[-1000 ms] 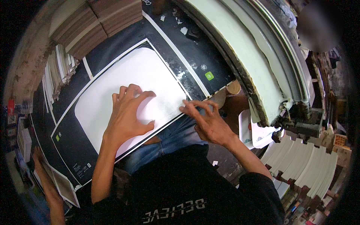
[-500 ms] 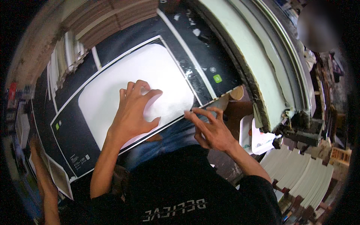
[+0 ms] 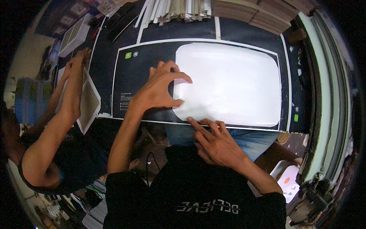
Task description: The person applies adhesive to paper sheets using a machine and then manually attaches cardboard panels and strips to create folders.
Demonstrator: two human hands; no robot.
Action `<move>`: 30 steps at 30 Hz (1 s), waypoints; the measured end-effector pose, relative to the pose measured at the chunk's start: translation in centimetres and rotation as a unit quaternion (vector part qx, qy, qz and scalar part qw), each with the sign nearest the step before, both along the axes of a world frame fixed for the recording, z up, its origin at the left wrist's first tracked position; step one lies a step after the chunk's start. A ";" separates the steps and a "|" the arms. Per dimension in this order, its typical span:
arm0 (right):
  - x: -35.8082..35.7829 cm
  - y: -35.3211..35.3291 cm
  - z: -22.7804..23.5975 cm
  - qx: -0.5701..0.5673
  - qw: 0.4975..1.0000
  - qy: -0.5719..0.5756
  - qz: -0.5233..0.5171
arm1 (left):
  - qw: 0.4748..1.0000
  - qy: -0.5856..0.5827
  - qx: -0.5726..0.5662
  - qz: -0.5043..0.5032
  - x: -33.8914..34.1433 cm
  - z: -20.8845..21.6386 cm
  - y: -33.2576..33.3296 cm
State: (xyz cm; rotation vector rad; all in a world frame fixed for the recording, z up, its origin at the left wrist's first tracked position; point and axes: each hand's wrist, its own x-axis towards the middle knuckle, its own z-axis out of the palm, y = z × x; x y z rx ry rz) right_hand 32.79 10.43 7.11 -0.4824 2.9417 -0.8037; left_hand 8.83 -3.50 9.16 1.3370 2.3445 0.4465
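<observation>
A white sheet with rounded corners lies on a black printed panel with a white border. My left hand is at the sheet's left edge, its thumb and fingers apart in a C shape with nothing between them. The thumb and index fingertips overlap the white edge; whether they press on it I cannot tell. At the sheet's lower left corner, my right hand has its index finger stretched out, the tip at the corner. Its other fingers are loosely bent and hold nothing visible.
A co-worker's arm reaches in at left, beside a pale flat panel. Cut strips and brown stacked boards lie along the far side. A long pale machine edge bounds the right; a white printed piece sits below it.
My view has turned left, bringing the co-worker more into sight. Both hands have shifted left along the white sheet: the left from its middle, the right from its lower right corner.
</observation>
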 end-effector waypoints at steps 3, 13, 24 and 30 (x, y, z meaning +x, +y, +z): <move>-1.8 -0.8 -1.2 0.046 0.998 0.032 0.021 | 1.000 -0.001 0.004 -0.009 -0.5 -0.7 0.0; -3.2 -1.9 -1.0 0.071 0.996 0.033 0.049 | 0.998 -0.010 0.050 -0.037 -1.3 -1.3 -0.8; -9.0 9.6 9.4 0.081 0.953 0.188 -0.222 | 0.997 0.002 0.055 -0.054 0.8 1.7 -0.5; -23.9 23.7 12.9 0.224 0.891 0.311 -0.245 | 0.998 -0.030 0.059 -0.018 1.9 3.5 -0.1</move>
